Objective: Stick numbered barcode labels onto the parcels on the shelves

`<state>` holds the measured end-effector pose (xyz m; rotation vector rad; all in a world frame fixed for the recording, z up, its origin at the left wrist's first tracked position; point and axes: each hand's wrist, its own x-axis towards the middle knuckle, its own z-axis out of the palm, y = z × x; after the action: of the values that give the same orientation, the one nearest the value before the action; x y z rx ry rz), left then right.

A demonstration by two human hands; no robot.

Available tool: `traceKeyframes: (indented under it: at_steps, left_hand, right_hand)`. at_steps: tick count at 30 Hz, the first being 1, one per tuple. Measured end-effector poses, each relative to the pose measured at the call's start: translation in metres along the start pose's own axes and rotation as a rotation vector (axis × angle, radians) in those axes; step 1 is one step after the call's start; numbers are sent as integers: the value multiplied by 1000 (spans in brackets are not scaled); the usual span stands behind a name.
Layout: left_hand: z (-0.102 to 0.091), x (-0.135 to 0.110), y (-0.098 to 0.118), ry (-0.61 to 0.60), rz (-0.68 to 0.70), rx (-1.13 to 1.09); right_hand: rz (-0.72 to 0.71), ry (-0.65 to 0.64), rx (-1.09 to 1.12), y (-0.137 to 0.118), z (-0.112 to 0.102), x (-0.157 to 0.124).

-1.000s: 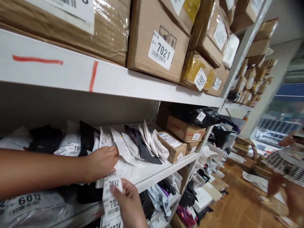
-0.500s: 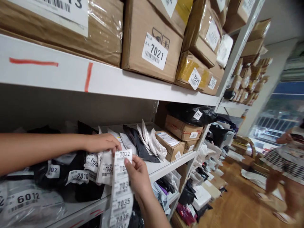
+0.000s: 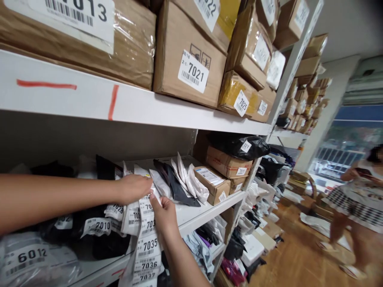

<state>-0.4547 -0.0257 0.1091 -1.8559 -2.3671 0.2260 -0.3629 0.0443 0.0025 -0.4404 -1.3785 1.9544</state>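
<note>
A long strip of numbered white sticker labels (image 3: 146,247) hangs in front of the shelf edge, with 7035, 7036 and 7037 readable. My right hand (image 3: 164,215) pinches its upper right edge between thumb and fingers. From the left, my left hand (image 3: 136,188) reaches across with its fingers closed at the strip's top end, close to the right thumb; its fingertips are partly hidden. Just behind the strip stands a white parcel bag (image 3: 131,219) labelled 703-something. Left of that, a black parcel bag (image 3: 97,243) bears the label 7010.
Above my hands runs a white shelf beam (image 3: 134,109) carrying cardboard boxes, one a box (image 3: 167,59) labelled 7021. Small boxes (image 3: 220,191) sit right on the lower shelf. Parcels (image 3: 251,247) lie on the floor beyond, where a person (image 3: 356,199) stands.
Both hands and the strip have shifted slightly left. The two hands are closer together at the strip's top, covering the 7032 label more. The camera view has turned a little.
</note>
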Motion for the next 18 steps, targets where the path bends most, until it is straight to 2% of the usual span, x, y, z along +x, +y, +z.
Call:
traceKeyframes:
  at_steps: [3,5,10,12,15,16,18]
  left_hand:
    - [10,0,6,31,7,113]
    - [15,1,9,33,11,156]
    - [10,2,12,80,-29,195]
    - [5,5,11,154,78,155]
    - [2,20,5,181,414,-29]
    - [2,26,3,167,478,-104]
    - [2,37,0,144,493,-198]
  right_hand:
    - [81,-62,47,-2,-1,-5]
    - [77,-27,54,-2,-5,-12]
    - [101,4,130,3,-30,-33]
    - [106,-22,139,3,-43,-37]
    - [105,-148,99,-2,-58,-33]
    - [103,-185,83,-4,-60,-29]
    - [79,-211,62,-9,-64,-21]
